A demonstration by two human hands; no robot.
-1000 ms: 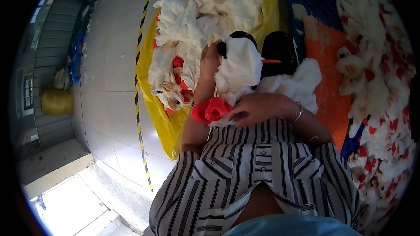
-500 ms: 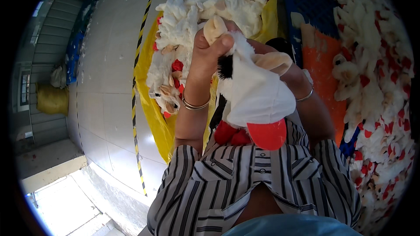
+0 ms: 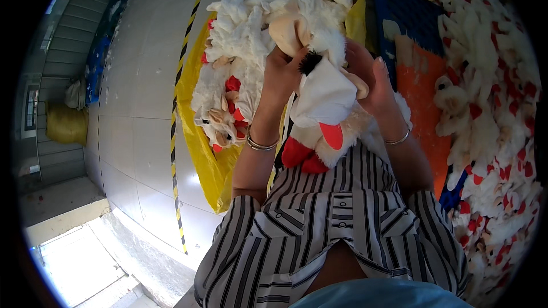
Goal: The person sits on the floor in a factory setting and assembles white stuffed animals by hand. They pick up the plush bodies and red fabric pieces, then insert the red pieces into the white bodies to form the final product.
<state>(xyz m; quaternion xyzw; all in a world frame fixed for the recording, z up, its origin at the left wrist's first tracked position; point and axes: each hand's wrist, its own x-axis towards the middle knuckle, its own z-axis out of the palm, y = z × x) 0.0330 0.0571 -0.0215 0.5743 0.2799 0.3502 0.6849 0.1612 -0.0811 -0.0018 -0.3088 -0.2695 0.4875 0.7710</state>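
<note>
Between my hands is an unstuffed plush animal skin (image 3: 325, 94) of white fabric, with beige ears, a black tuft, a red tongue-shaped flap and red feet. My left hand (image 3: 281, 77) is closed on its upper left side, by the black tuft and a large beige ear; some fingertips are hidden in the fur. On the other side, my right hand (image 3: 370, 82) curls round the fabric by the smaller beige ear, thumb raised and other fingers partly hidden. The red feet hang down against my striped shirt.
A yellow sack (image 3: 200, 154) ahead holds a heap of white plush skins (image 3: 245, 28). To the right, many more skins (image 3: 491, 108) lie piled beside an orange panel (image 3: 419, 80) and blue crate mesh (image 3: 402, 0). Black-and-yellow tape (image 3: 178, 85) crosses the tiled floor at left.
The plush skin has turned and tipped, its red flap moving up and left. My right hand has come out from behind it to its right side; the left hand has shifted slightly down.
</note>
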